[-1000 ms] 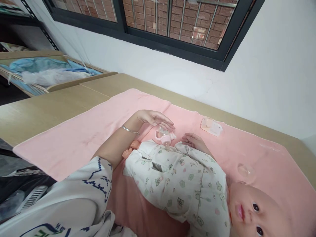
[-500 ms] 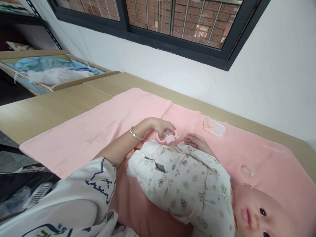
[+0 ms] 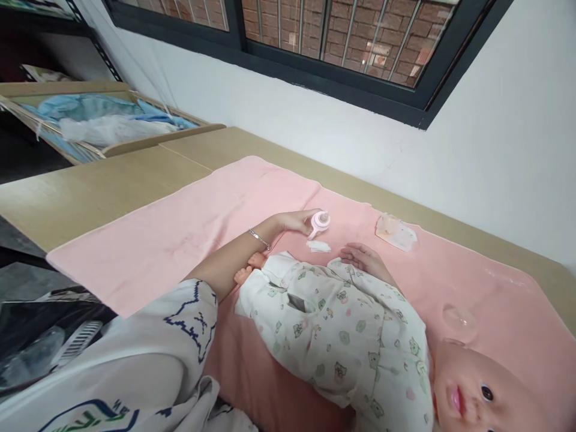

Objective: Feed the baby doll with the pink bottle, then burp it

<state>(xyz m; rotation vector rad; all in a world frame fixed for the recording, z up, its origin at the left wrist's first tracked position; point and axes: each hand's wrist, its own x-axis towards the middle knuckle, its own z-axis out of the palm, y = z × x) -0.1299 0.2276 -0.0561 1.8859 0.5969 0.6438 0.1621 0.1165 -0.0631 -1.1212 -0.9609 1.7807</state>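
Note:
My left hand (image 3: 300,222), below a silver bracelet, closes around a baby bottle (image 3: 320,222) with a pink collar and a teat. The bottle's top faces me; its body is mostly hidden. Under it, a small folded white tissue (image 3: 318,246) lies on the pink mat (image 3: 153,240). A baby doll (image 3: 333,336) in a white patterned outfit lies on its back, bare feet toward my left forearm and head at lower right. My right hand (image 3: 365,259) shows beyond the doll's hip, fingers stretched out and holding nothing visible; its arm disappears behind the doll.
A white and clear packet (image 3: 396,232) lies near the mat's far edge. A clear round cap (image 3: 459,317) rests beside the doll's head. The wooden tabletop (image 3: 112,180) meets a wall with a dark window frame (image 3: 333,75). A wooden crib (image 3: 117,150) with blue bedding stands at left.
My left hand has moved the baby bottle away from the doll's legs toward the window and turned its top toward me. The white tissue has come into sight.

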